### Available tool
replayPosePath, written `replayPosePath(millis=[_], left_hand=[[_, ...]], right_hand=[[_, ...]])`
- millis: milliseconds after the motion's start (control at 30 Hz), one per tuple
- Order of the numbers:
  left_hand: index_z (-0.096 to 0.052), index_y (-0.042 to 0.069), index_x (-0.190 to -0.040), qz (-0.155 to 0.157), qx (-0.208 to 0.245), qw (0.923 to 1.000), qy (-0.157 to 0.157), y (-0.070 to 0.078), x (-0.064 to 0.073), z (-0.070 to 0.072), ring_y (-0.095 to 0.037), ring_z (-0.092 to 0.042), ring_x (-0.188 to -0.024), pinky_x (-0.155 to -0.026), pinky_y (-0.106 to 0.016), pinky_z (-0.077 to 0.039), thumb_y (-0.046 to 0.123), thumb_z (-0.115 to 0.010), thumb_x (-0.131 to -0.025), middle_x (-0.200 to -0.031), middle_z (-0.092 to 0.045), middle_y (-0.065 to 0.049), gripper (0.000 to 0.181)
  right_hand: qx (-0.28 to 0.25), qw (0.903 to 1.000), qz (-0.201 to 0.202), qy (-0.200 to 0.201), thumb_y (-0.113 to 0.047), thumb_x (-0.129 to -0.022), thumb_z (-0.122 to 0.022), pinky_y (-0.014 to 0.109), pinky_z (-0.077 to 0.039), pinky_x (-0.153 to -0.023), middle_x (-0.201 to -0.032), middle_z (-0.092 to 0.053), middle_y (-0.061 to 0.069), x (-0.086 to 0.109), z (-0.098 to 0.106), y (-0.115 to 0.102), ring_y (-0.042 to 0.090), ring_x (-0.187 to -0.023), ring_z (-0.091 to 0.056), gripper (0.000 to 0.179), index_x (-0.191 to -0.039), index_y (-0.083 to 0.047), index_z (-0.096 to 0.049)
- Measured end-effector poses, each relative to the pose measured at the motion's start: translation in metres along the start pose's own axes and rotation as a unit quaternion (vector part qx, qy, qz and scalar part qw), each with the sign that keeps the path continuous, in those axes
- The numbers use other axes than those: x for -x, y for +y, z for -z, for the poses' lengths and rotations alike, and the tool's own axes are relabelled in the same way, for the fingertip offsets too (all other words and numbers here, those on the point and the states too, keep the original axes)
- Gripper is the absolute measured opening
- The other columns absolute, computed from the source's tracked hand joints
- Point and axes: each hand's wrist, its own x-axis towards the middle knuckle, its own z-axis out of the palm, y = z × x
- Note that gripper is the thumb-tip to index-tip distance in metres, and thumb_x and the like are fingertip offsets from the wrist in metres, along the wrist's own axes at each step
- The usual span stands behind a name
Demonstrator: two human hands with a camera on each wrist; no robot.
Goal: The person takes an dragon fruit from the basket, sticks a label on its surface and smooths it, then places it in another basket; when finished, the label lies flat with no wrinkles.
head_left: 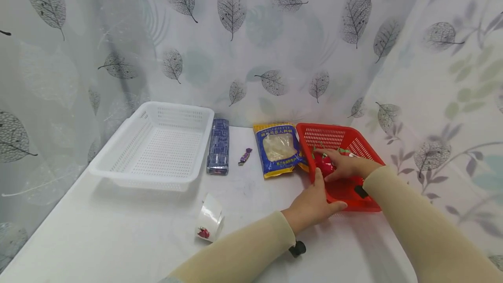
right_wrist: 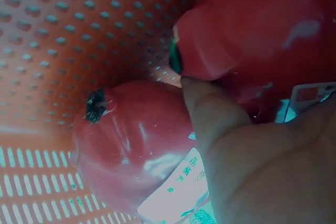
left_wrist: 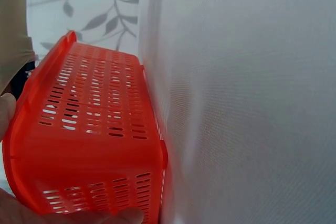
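Observation:
My right hand (head_left: 346, 165) reaches into the red basket (head_left: 353, 206) and grips a red dragon fruit (head_left: 323, 165) near the left wall. In the right wrist view its thumb lies along that dragon fruit (right_wrist: 252, 30), which bears a white label; the other fingertips are hidden. A second dragon fruit (right_wrist: 134, 140), with a dark stem end and a white label, sits beside the thumb. My left hand (head_left: 310, 206) touches the basket's near left corner from outside. Its fingers (left_wrist: 94, 216) stretch along the perforated wall, and its thumb is by the rim.
A yellow-and-blue pasta bag (head_left: 277, 150) lies left of the red basket. Further left are a small purple wrapped candy (head_left: 245, 156), a dark blue packet (head_left: 218, 147) and a white basket (head_left: 192, 176). A white cup-like thing (head_left: 210, 219) with a red print lies on its side nearer me.

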Motion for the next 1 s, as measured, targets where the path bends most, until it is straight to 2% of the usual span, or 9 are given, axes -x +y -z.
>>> replayPosePath(millis=[100,300,400,467,600,667,733,900,1000], left_hand=[[-0.008,0.031,-0.172,0.007,0.003,1.0000,0.000,-0.001,-0.001,0.001,-0.019,-0.056,-0.145,-0.111,-0.044,-0.056,0.067,-0.076,-0.088,-0.166,-0.046,0.011,0.115],[-0.008,0.031,-0.172,0.008,0.003,1.0000,0.001,-0.003,-0.001,0.000,-0.019,-0.056,-0.145,-0.112,-0.044,-0.056,0.067,-0.077,-0.088,-0.166,-0.046,0.011,0.115],[-0.008,0.033,-0.172,0.008,0.002,1.0000,0.000,-0.003,-0.001,-0.001,-0.018,-0.057,-0.144,-0.111,-0.044,-0.056,0.067,-0.077,-0.087,-0.165,-0.047,0.012,0.115],[-0.007,0.034,-0.172,0.006,0.000,1.0000,0.001,-0.003,-0.002,-0.001,-0.019,-0.058,-0.143,-0.110,-0.044,-0.057,0.067,-0.077,-0.087,-0.164,-0.048,0.012,0.115],[-0.006,0.035,-0.172,0.007,-0.010,0.9999,0.008,-0.003,-0.002,0.000,-0.021,-0.060,-0.140,-0.107,-0.044,-0.059,0.069,-0.076,-0.086,-0.162,-0.051,0.011,0.116],[-0.006,0.034,-0.172,0.007,-0.012,0.9999,0.009,-0.004,-0.002,0.000,-0.021,-0.060,-0.140,-0.107,-0.044,-0.059,0.069,-0.076,-0.086,-0.162,-0.051,0.011,0.116],[-0.006,0.034,-0.172,0.005,-0.014,0.9998,0.009,-0.004,-0.003,0.000,-0.021,-0.060,-0.141,-0.108,-0.043,-0.058,0.070,-0.076,-0.086,-0.163,-0.050,0.011,0.117],[-0.005,0.034,-0.172,0.000,-0.013,0.9999,0.004,-0.004,-0.003,-0.002,-0.020,-0.060,-0.141,-0.109,-0.043,-0.058,0.071,-0.075,-0.086,-0.163,-0.050,0.011,0.117],[-0.005,0.035,-0.172,0.002,-0.009,1.0000,0.000,-0.003,-0.002,-0.001,-0.021,-0.060,-0.141,-0.108,-0.044,-0.058,0.071,-0.075,-0.087,-0.163,-0.050,0.010,0.116]], right_hand=[[-0.008,0.9999,-0.005,-0.008,-0.042,-0.089,-0.085,0.075,-0.045,-0.111,-0.169,-0.016,0.027,-0.002,-0.002,0.001,0.058,-0.150,-0.028,0.109,-0.170,-0.024,-0.014],[-0.008,0.9998,-0.010,-0.013,-0.048,-0.088,-0.085,0.072,-0.047,-0.111,-0.170,-0.018,0.026,-0.002,0.000,-0.001,0.057,-0.150,-0.029,0.110,-0.171,-0.025,-0.016],[-0.011,0.9998,-0.012,-0.010,-0.048,-0.089,-0.083,0.069,-0.050,-0.110,-0.171,-0.021,0.026,0.001,0.008,-0.007,0.056,-0.152,-0.028,0.102,-0.170,-0.022,-0.026],[0.001,0.9999,-0.011,0.012,-0.043,-0.090,-0.084,0.063,-0.056,-0.105,-0.167,-0.033,0.025,0.003,0.016,-0.013,0.052,-0.148,-0.036,0.089,-0.165,-0.020,-0.041],[0.025,0.9984,-0.020,0.047,-0.028,-0.089,-0.086,0.048,-0.066,-0.089,-0.139,-0.062,0.021,0.003,0.027,-0.024,0.037,-0.119,-0.062,0.066,-0.149,-0.014,-0.062],[0.029,0.9979,-0.034,0.047,-0.026,-0.088,-0.088,0.044,-0.067,-0.085,-0.126,-0.068,0.017,0.003,0.028,-0.028,0.028,-0.105,-0.067,0.064,-0.146,-0.014,-0.065],[0.030,0.9976,-0.043,0.045,-0.025,-0.087,-0.089,0.043,-0.067,-0.084,-0.122,-0.069,0.015,0.003,0.028,-0.029,0.025,-0.100,-0.068,0.064,-0.145,-0.014,-0.066],[0.049,0.9965,-0.044,0.051,-0.023,-0.086,-0.090,0.049,-0.066,-0.089,-0.128,-0.069,0.015,0.005,0.026,-0.028,0.031,-0.111,-0.065,0.058,-0.139,-0.017,-0.068],[0.047,0.9967,-0.047,0.048,-0.022,-0.085,-0.090,0.050,-0.066,-0.089,-0.128,-0.068,0.016,0.008,0.027,-0.029,0.032,-0.112,-0.065,0.058,-0.139,-0.016,-0.068]])
